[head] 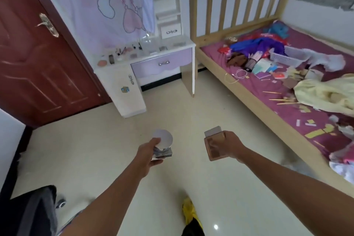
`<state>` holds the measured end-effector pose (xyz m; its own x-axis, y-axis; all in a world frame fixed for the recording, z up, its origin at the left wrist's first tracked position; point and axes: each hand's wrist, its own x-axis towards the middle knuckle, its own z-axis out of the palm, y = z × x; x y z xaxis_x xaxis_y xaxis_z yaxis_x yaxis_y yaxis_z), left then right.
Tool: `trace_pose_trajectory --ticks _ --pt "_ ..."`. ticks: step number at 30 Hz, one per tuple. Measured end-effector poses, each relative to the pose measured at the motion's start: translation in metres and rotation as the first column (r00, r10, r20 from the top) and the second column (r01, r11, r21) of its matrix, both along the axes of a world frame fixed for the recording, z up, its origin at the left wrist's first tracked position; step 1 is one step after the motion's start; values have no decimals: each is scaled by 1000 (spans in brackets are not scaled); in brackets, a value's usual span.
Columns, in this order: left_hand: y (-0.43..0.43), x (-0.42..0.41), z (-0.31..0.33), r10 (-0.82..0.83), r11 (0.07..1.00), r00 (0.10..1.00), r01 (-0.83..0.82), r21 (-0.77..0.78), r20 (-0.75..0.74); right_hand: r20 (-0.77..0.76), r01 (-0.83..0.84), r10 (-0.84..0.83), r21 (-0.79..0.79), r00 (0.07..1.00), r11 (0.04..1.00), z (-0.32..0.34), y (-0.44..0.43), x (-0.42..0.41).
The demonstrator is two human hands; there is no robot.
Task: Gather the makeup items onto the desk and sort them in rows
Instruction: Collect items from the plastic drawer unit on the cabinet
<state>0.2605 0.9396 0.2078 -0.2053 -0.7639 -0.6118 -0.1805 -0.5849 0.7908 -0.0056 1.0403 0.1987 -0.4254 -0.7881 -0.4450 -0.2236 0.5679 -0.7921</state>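
My left hand (148, 154) grips a stack of flat silver compacts (163, 154) with a round white compact (163, 138) on top. My right hand (229, 144) holds a rose-gold rectangular palette (213, 146) together with a smaller grey case (212, 131) behind it. Both hands are out in front of me above the floor. Ahead stands the white and lilac desk (172, 50), with several small makeup items on its top, among them a round pink compact (102, 62) at the left end.
A wooden bed (249, 101) with a purple sheet fills the right side, littered with clothes, a white basket (285, 56), papers and sticks. A red-brown door (38, 59) is at left. A dark wheeled chair (32, 210) sits at bottom left. Pale floor lies between me and the desk.
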Motion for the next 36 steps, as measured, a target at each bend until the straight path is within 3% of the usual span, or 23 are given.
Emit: trace_pose_trajectory --ticks 15,27,36 --pt "-349 -114 8 44 998 999 -43 37 -16 50 39 -39 -2 998 999 -5 -363 -116" --pt "-620 -209 8 194 981 981 -194 27 -11 20 -80 80 -12 997 997 -18 -670 -228" --pt "-776 -229 -15 190 978 982 -189 84 -6 -17 -3 3 -4 1000 1000 -40 -840 -243"
